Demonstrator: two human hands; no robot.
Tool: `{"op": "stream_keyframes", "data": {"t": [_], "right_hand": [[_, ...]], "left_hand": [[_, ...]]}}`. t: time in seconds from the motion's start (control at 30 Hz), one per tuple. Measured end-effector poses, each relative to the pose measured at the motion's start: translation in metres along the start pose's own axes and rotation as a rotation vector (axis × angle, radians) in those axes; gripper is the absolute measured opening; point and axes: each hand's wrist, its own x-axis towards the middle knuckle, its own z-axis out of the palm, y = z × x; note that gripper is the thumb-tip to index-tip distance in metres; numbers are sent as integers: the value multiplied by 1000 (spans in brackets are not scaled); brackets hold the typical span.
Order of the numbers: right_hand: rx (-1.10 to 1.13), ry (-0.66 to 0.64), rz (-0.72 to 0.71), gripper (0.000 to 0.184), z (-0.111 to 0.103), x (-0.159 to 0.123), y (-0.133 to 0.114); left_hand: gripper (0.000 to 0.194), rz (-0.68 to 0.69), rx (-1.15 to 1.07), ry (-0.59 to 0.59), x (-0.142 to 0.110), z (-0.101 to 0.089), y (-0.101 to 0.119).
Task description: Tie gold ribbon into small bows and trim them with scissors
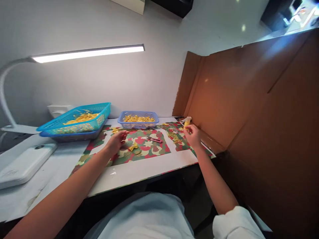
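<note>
My left hand [116, 142] is over the left part of a camouflage-patterned mat [152, 151], its fingers curled together beside a small pile of yellow strips [116, 130]. Whatever it grips, if anything, is too small to make out. At the right, my right hand [193, 135] has its fingertips pinched just in front of a yellow spool-like item [187, 122] with a pale top; any thread between them cannot be seen. Between the hands lie pink-handled snips [155, 139] and a yellow piece with a thin loop [134, 147]. Loose yellow-green bits [174, 137] lie near my right hand.
A blue basket [120, 120] of yellow pieces stands against the wall. Stacked turquoise and blue baskets [99, 108] are at the left, beside a white power bank-like block [27, 162]. A lit lamp [89, 54] hangs above. A tall cardboard panel [239, 93] borders the right side.
</note>
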Motion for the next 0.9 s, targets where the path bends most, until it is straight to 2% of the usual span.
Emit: {"op": "stream_keyframes", "data": {"t": [0.1, 0.17, 0.27, 0.33, 0.47, 0.53, 0.6, 0.77, 0.83, 0.9], "right_hand": [[169, -397, -140, 4, 55, -9, -64], [219, -618, -294, 5, 85, -19, -97], [100, -821, -532, 10, 116, -30, -130], [-22, -883, -625, 14, 130, -32, -141], [-121, -902, -673, 19, 146, -33, -143], [-58, -875, -635, 21, 151, -34, -137], [70, -815, -544, 17, 156, -37, -129], [437, -589, -168, 11, 164, -42, -116], [523, -523, -57, 8, 165, -43, -116], [584, -488, 24, 6, 167, -44, -117]], "left_hand": [[28, 30, 20, 37, 4, -3, -2], [29, 86, 92, 56, 5, -5, -4], [30, 130, 162, 62, 5, -7, -6], [30, 140, 190, 62, 4, -6, -6], [28, 192, 316, 37, 0, -4, -6], [25, 266, 409, -45, -1, -5, -7], [26, 300, 488, -175, -2, -6, -8], [40, 228, 562, -473, -3, -10, -11], [43, 286, 549, -554, -2, -8, -15], [47, 349, 521, -571, 1, -6, -20]]}}
